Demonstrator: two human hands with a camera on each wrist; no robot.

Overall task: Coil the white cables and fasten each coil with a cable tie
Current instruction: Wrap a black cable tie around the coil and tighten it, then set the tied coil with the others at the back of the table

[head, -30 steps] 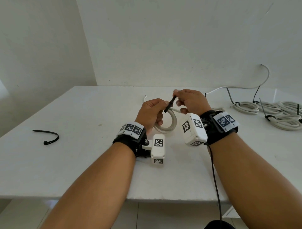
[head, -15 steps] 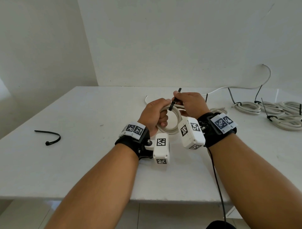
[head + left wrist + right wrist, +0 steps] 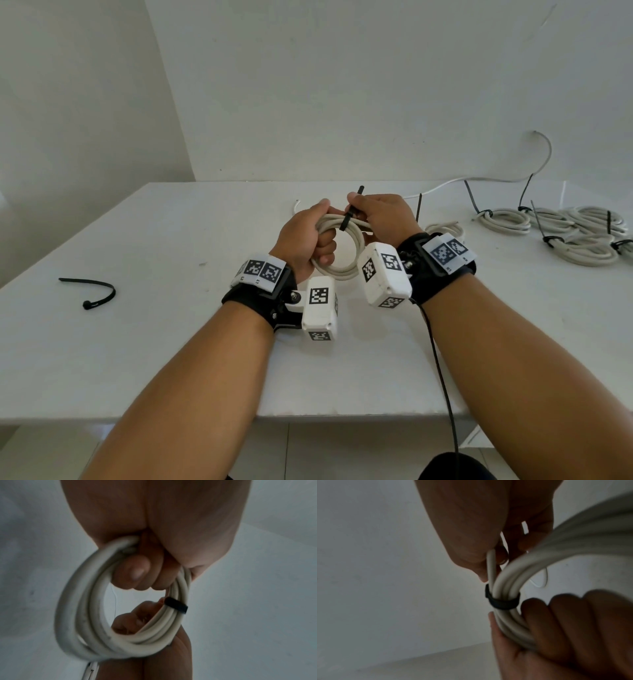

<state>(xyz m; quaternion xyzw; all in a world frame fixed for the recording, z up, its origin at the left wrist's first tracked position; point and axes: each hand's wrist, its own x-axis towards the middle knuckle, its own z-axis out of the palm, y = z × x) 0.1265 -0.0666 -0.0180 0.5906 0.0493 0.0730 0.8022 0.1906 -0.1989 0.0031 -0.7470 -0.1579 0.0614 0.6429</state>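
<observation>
1. Head view: both hands meet above the middle of the white desk (image 3: pixel 171 359). The left hand (image 3: pixel 303 240) has its grip clenched round the left side of a white cable coil (image 3: pixel 346 270), fingers curled through the loop. The right hand (image 3: pixel 383 216) pinches a black cable tie (image 3: pixel 346 219) that crosses the top of the coil; the tie's free end sticks up above the knuckles.
2. Same view, surroundings: a spare black tie (image 3: pixel 94 293) lies curved at the left of the frame, well apart from the hands. At the right edge sit several finished coils (image 3: pixel 575 236), each bound with a black tie. A loose white cable (image 3: pixel 479 178) runs from the far desk edge up the wall.
3. Left wrist view: the left hand (image 3: pixel 154 520) fills the upper frame, its fingertips (image 3: pixel 135 573) curled over the coil (image 3: pixel 80 608), which hangs as a ring of several turns. The cable tie (image 3: pixel 176 605) bands the turns at the ring's right side; fingers of the other hand show through the loop.
4. Right wrist view: the right hand (image 3: pixel 479 520), at top centre, pinches at the coil (image 3: pixel 510 577) just above the tie (image 3: pixel 503 602), which wraps the bundle snugly. The left hand (image 3: pixel 556 635), lower right, grasps the turns just below the tie.
</observation>
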